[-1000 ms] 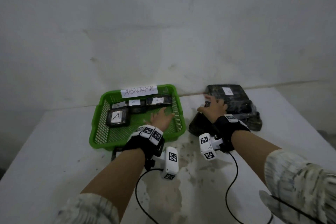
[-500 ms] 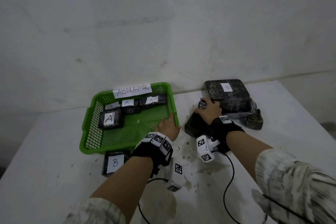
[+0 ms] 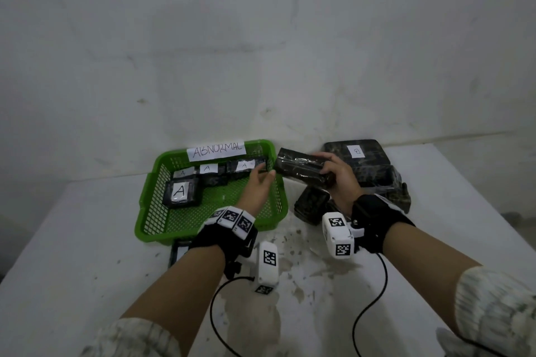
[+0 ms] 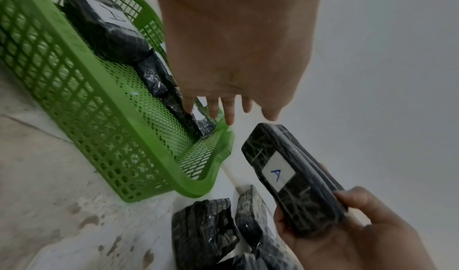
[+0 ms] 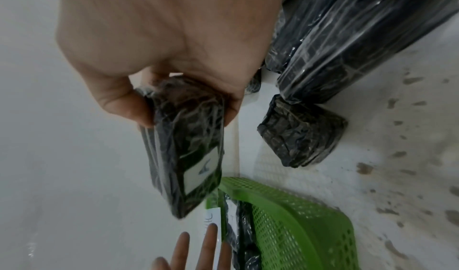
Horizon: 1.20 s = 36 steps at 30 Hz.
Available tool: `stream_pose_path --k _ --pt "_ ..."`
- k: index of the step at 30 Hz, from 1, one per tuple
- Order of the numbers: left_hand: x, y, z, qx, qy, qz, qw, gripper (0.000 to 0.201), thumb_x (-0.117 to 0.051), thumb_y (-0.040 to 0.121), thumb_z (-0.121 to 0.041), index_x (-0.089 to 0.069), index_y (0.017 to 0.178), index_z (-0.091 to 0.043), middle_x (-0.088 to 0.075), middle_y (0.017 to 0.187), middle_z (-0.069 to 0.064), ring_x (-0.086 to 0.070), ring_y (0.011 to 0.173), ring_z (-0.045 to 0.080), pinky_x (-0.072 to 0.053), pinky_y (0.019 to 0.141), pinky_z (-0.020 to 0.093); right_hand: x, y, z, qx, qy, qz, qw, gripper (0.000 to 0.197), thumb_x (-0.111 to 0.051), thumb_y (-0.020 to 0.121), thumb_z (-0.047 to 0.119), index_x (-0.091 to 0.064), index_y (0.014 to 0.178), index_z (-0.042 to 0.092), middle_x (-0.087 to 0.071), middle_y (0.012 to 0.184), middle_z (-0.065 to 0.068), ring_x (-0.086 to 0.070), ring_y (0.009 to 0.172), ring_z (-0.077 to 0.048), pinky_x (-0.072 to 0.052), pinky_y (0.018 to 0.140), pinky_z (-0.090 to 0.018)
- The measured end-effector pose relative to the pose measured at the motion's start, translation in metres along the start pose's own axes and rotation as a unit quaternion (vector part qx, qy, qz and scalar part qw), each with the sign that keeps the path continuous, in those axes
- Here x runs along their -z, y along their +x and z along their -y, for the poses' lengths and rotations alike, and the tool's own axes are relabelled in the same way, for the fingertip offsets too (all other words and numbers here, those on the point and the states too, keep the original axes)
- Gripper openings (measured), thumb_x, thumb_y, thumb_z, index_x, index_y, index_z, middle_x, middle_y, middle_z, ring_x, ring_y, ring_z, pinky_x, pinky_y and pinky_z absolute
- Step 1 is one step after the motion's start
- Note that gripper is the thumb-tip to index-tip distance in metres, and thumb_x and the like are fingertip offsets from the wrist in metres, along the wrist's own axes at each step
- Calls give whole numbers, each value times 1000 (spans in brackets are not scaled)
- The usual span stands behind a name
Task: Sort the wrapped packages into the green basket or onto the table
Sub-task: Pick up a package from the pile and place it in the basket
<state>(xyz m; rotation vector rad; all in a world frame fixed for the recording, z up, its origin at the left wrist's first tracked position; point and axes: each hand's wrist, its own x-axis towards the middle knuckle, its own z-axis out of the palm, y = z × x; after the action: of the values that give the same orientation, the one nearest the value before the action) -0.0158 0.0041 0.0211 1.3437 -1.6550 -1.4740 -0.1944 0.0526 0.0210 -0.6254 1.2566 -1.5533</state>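
Observation:
My right hand (image 3: 333,175) grips a black wrapped package (image 3: 301,168) by one end and holds it in the air beside the green basket's (image 3: 150,200) right rim. Its white label reads A (image 4: 277,173) in the left wrist view; the same package (image 5: 185,156) shows in the right wrist view. My left hand (image 3: 262,179) hovers open over the basket's right side, fingers straight (image 4: 229,113), reaching toward the package without touching it. Several packages marked A (image 3: 181,191) lie inside the basket.
A pile of black wrapped packages (image 3: 374,171) lies at the back right, the top one marked B (image 3: 356,151); a smaller one (image 3: 310,207) leans in front. Another package (image 3: 178,252) lies on the table just before the basket, half hidden by my left wrist. A paper sign reading ABNORMAL (image 3: 217,150) hangs on the basket.
My right hand has lifted one package off the pile and carried it left toward the basket. My left hand rose from the basket's front rim to meet it.

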Motion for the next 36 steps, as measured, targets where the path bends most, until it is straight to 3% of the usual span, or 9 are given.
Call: stream_pose_path --k 5,9,13,18,20,23,27,30,36 --pt "10 -12 -1 4 -106 6 994 52 -53 93 -26 -33 141 -18 -46 134 12 -52 109 24 -48 73 25 -23 -30 -1 -50 -3 93 994 45 -47 56 4 -63 98 9 -62 96 -13 -59 84 -23 -50 69 -32" --pt "23 -23 4 -56 -164 -35 984 38 -63 86 -8 -50 120 -19 -52 128 13 -55 113 28 -51 92 40 -38 -43 -7 -115 -6 97 989 18 -52 91 23 -67 99 24 -65 99 -10 -60 86 -22 -46 73 -34" --pt "38 -37 11 -103 -128 -21 986 39 -69 76 1 -53 99 -26 -57 116 4 -53 115 27 -43 102 49 -46 -41 -12 -222 -27 68 972 42 -36 97 56 -56 104 20 -65 96 -8 -63 87 -25 -50 74 -37" --pt "52 -47 17 -129 -162 -13 978 46 -66 75 10 -53 105 -22 -53 125 1 -50 120 23 -41 104 46 -60 -41 -15 -237 -84 80 965 40 -49 97 41 -63 106 5 -72 85 -12 -69 73 -22 -55 59 -28" --pt "58 -46 20 -114 -173 -35 978 51 -65 79 6 -49 119 -22 -51 130 5 -49 122 24 -49 95 42 -64 -43 -18 -208 -67 80 973 34 -57 95 26 -57 118 2 -67 102 -14 -66 85 -24 -56 60 -31" --pt "60 -44 17 -42 -193 -82 977 55 -60 86 -2 -35 133 -15 -47 126 15 -49 117 31 -52 77 37 -75 -52 -22 -162 -29 79 983 33 -58 94 13 -45 124 6 -61 103 -11 -64 87 -24 -57 59 -38" --pt "54 -41 12 11 -232 -82 969 38 -46 97 -13 -38 134 -14 -52 123 15 -50 116 30 -47 83 43 -86 -65 -29 -161 -92 125 975 50 -61 93 20 -30 131 14 -58 116 -12 -63 97 -28 -55 81 -47" --pt "48 -44 8 23 -230 -51 972 41 -43 98 -28 -37 137 -20 -49 135 12 -50 121 28 -47 95 44 -96 -70 -37 -124 -140 156 970 57 -61 93 24 -27 139 19 -56 130 -10 -60 112 -26 -54 86 -39" --pt "47 -42 9 -5 -199 -45 979 57 -55 91 -9 -30 142 -18 -42 139 14 -48 123 29 -45 100 47 -97 -69 -39 -93 -163 151 971 52 -54 97 24 -28 143 19 -52 136 -7 -53 123 -26 -50 91 -38"
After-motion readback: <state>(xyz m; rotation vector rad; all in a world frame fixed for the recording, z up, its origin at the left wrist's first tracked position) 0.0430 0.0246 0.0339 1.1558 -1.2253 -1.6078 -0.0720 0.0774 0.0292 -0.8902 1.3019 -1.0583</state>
